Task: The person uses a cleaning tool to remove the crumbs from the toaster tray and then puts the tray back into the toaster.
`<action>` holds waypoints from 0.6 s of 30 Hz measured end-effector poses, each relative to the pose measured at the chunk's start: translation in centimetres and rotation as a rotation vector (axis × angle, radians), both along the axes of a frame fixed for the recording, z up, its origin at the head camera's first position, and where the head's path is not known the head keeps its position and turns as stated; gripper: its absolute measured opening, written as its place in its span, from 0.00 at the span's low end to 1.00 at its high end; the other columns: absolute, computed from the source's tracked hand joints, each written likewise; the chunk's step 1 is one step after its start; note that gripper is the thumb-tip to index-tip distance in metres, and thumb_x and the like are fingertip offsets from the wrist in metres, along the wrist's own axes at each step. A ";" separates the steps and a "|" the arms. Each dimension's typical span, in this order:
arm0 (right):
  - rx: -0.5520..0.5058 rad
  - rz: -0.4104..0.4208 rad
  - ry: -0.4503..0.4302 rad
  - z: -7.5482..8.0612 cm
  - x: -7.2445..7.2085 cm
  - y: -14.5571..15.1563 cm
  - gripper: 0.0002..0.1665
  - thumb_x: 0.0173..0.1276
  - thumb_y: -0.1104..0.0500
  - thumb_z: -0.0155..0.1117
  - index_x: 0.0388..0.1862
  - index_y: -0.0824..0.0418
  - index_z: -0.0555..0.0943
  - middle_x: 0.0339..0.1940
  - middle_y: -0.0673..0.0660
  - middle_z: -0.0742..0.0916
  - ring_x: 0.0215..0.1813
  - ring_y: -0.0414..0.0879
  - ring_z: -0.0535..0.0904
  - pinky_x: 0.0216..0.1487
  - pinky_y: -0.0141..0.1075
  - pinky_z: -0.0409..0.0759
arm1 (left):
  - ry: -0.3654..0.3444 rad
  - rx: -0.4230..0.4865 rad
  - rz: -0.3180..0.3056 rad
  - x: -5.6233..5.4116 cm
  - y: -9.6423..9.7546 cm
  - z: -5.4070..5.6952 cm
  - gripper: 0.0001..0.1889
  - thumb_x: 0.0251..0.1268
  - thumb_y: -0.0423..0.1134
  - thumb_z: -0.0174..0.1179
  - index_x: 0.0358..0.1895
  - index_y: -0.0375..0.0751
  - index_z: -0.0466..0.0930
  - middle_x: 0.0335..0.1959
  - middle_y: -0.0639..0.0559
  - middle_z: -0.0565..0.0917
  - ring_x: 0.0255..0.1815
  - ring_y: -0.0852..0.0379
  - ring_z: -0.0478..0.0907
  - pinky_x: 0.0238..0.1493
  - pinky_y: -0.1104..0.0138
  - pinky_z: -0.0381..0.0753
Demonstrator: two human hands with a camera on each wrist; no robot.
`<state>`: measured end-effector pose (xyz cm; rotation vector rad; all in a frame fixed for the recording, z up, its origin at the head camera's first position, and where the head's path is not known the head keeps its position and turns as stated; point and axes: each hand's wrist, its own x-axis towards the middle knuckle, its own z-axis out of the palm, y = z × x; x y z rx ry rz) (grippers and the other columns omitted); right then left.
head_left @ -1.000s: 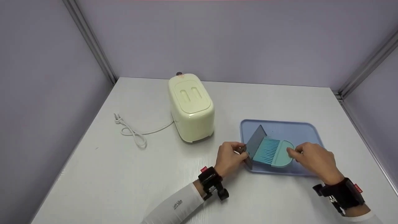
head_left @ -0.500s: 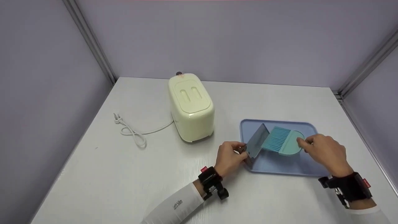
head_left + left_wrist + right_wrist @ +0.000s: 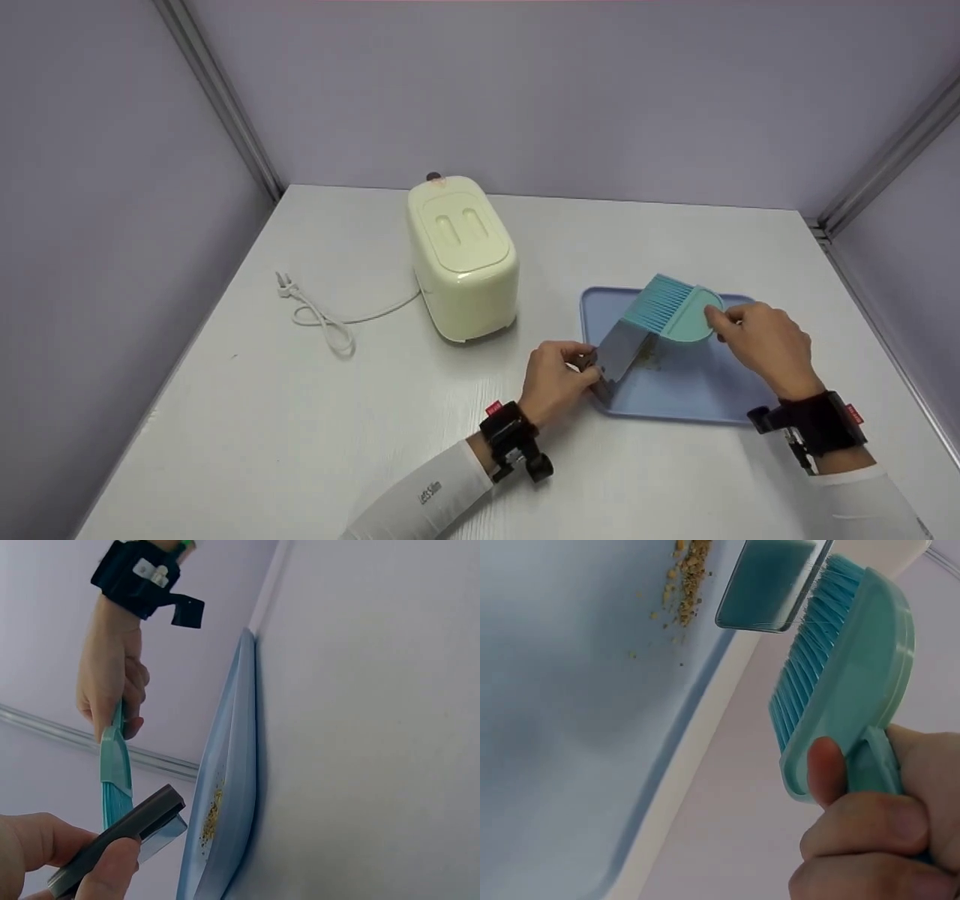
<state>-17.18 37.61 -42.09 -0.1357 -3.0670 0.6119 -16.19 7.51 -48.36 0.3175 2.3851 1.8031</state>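
In the head view my left hand [image 3: 556, 381] pinches the dark handle of a scraper [image 3: 622, 352], its flat metal blade tilted over the left part of a blue tray [image 3: 705, 397]. My right hand [image 3: 769, 351] grips a teal brush [image 3: 694, 316] by its handle. The brush's blue bristles [image 3: 810, 652] lie against the far end of the blade, above the tray. Yellowish crumbs [image 3: 686, 585] lie in a small heap on the tray, partly hidden by the blade in the head view. Left fingers and thumb show around the dark handle [image 3: 120, 840] in the left wrist view.
A cream toaster [image 3: 469, 251] with a closed lid stands left of the tray. Its white cord [image 3: 375, 316] runs left to a plug [image 3: 285, 286] on the white table [image 3: 315, 435]. Pale walls enclose the table at the back and sides.
The brush has lifted off the tray, first away and right, then back left to the scraper's far end. Crumbs have come into view beneath. My left hand has stayed put; the blade has tilted slightly.
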 end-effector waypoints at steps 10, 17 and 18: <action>-0.015 0.020 -0.025 -1.7 0.3 -0.6 0.36 0.79 0.34 0.49 0.30 0.59 0.89 0.18 0.52 0.82 0.21 0.45 0.68 0.17 0.35 0.59 | -0.005 0.006 -0.007 -0.1 0.1 0.0 0.14 0.58 0.30 0.70 0.48 0.36 0.90 0.30 0.53 0.89 0.24 0.70 0.77 0.27 0.76 0.79; -0.031 0.053 -0.041 -2.2 1.5 -1.4 0.36 0.79 0.33 0.49 0.30 0.58 0.89 0.19 0.52 0.82 0.21 0.45 0.68 0.18 0.34 0.58 | -0.006 0.027 -0.001 0.0 0.1 -0.1 0.13 0.58 0.29 0.69 0.48 0.35 0.90 0.32 0.52 0.89 0.23 0.70 0.77 0.25 0.76 0.80; -0.030 0.058 -0.040 -2.2 1.6 -1.5 0.35 0.79 0.33 0.49 0.29 0.58 0.88 0.18 0.51 0.80 0.21 0.45 0.68 0.18 0.34 0.58 | -0.009 0.033 0.001 0.1 0.1 -0.1 0.13 0.58 0.29 0.69 0.48 0.34 0.90 0.32 0.52 0.88 0.22 0.69 0.77 0.25 0.76 0.80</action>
